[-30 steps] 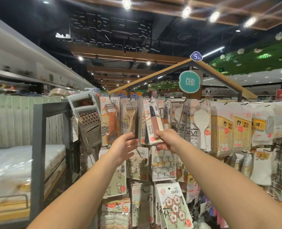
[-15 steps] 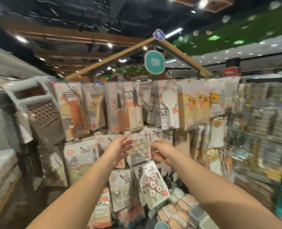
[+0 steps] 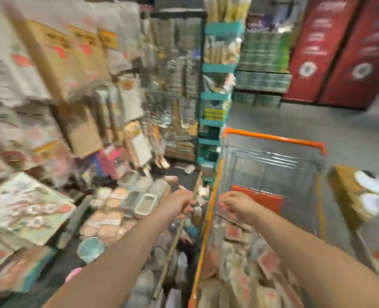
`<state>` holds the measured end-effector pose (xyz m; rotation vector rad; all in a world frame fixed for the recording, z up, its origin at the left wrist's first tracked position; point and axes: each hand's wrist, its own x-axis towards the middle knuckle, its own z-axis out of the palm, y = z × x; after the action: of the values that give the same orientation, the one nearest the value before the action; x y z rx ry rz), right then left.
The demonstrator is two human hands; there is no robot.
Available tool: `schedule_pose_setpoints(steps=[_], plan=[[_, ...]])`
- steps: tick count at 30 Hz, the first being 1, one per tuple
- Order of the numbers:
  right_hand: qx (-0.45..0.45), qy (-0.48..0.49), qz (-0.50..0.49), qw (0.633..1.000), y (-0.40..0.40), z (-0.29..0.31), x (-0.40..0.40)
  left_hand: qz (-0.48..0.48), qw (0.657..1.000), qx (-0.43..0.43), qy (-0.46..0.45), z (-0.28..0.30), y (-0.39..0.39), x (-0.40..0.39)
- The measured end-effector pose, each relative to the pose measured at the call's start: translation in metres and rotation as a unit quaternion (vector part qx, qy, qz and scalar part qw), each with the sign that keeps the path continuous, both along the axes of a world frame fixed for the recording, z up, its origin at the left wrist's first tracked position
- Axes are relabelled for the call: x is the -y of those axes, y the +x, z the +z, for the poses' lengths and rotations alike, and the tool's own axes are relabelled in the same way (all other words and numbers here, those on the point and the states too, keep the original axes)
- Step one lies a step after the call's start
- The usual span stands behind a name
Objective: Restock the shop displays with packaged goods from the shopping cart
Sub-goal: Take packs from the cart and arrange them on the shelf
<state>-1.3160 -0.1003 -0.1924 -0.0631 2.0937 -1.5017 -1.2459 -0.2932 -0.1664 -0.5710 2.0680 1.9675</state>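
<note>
Both hands, left (image 3: 179,202) and right (image 3: 237,204), grip unclear through blur, over cart (image 3: 273,138); racks (image 3: 72,107) crowd left

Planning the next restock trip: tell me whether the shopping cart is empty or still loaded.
Still loaded. Blurred packaged goods fill the near end of the shopping cart; bare wire floor shows at its far end.

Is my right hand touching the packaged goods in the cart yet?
Cannot tell: in the blurred head view the right hand hovers over the cart; no contact or gap shows.

Red banners (image 3: 339,50), grey floor (image 3: 295,121), stacked green packs (image 3: 263,63)
</note>
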Motion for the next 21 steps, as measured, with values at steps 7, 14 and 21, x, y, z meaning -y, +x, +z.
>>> schedule_pose_setpoints(steps=[7, 14, 21], plan=[[0.146, 0.05, -0.102, 0.983, 0.011, -0.118, -0.132, -0.082, 0.986, 0.112, 0.092, -0.116, -0.009, -0.105], [0.306, 0.113, -0.104, 0.939, 0.047, -0.202, -0.155, -0.024, 0.96, 0.261, 0.101, -0.18, 0.02, -0.136], [0.229, 0.151, 0.046, 0.96, 0.064, -0.24, -0.137, 0.006, 0.953, 0.304, 0.007, -0.213, 0.038, -0.132]])
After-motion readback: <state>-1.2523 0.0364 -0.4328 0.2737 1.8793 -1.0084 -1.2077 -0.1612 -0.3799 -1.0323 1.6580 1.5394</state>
